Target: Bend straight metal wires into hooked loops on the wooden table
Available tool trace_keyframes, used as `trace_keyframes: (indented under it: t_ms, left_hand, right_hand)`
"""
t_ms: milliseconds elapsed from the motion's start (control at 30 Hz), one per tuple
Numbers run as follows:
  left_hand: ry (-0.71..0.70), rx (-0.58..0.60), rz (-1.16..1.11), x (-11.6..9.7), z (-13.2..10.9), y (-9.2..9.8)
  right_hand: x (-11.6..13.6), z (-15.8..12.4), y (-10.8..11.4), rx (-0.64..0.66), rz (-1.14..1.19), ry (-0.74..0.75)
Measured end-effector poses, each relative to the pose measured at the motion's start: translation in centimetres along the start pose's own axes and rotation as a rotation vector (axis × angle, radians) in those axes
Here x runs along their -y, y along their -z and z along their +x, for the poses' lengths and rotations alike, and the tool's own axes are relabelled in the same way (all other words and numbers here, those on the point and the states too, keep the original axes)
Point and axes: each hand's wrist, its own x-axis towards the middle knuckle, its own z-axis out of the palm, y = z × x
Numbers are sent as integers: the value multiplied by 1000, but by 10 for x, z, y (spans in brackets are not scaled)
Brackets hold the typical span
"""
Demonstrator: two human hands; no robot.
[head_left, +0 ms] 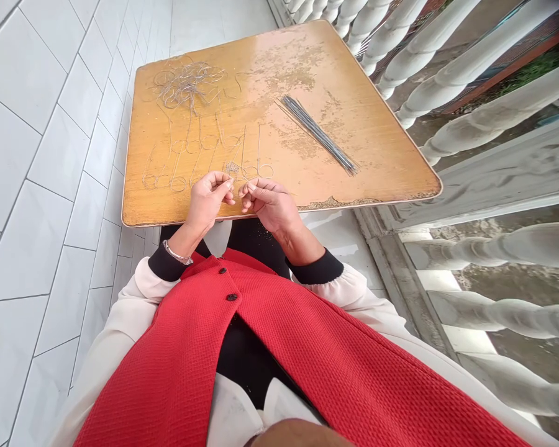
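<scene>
My left hand (209,198) is closed in a pinch at the table's near edge, thumb against forefinger. Close beside it, my right hand (271,203) pinches in the same way, its fingertips a little apart from the left ones. Whatever is between the fingers is too fine to make out. Just beyond the fingertips lies a small clump of fine wire (231,167). Several thin wires with looped ends (177,184) lie in rough rows past my hands. A bundle of straight grey wires (317,133) rests to the right.
A tangled heap of wire (190,84) sits at the far left of the worn wooden table (242,56). White tiled wall (51,155) runs along the left. A white balustrade (447,81) stands close on the right.
</scene>
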Motion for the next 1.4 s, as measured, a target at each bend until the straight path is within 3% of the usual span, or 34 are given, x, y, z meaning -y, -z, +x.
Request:
trace_keyframes:
  t_ms: [233, 433, 667, 800, 900, 1033, 1200, 1400]
  left_hand:
    - [14, 82, 49, -4, -1, 1]
    - [69, 121, 123, -6, 5, -9]
    - [91, 249, 333, -3, 56, -51]
    - [78, 249, 397, 8, 92, -65]
    - [18, 177, 489, 16, 104, -56]
    - [-128, 154, 559, 21, 97, -35]
    - [-342, 214, 824, 17, 78, -25]
    - [-391, 329, 1072, 12, 66, -25]
  right_hand:
    - [4, 2, 3, -102, -89, 36]
    - [4, 2, 12, -191, -295, 134]
    - [7, 20, 66, -391, -801, 275]
    - [7, 48, 83, -446, -1001, 245]
    - [3, 62, 85, -447, -1135, 182]
    - [-1, 62, 91, -381, -1160, 185]
    - [3, 47, 101, -310, -1162, 243]
    - [6, 43, 89, -229, -1223, 248]
